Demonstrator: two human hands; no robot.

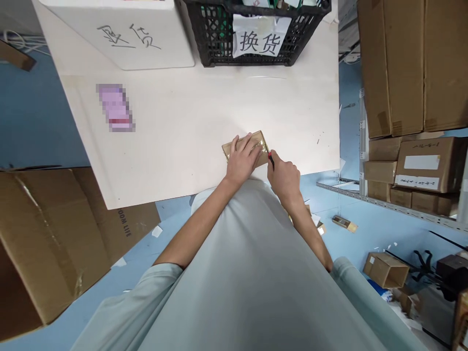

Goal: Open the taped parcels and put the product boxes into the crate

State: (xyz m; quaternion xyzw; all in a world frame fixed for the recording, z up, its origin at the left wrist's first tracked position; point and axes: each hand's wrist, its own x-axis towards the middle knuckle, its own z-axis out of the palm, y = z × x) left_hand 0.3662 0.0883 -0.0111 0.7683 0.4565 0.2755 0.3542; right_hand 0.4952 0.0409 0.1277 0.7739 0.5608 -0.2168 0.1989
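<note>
A small brown cardboard parcel (260, 142) wrapped in shiny tape lies near the front edge of a pale table (204, 117). My left hand (242, 158) rests flat on top of the parcel, fingers stretched over it. My right hand (285, 176) is closed around a small red and black tool (271, 158), whose tip touches the parcel's right edge.
A white box (120, 34) with handwriting and a black plastic crate (256, 34) with a paper label stand at the table's far side. A blurred purple item (115, 108) lies at left. Cardboard boxes fill shelves (413, 97) at right and the floor at left (51, 239).
</note>
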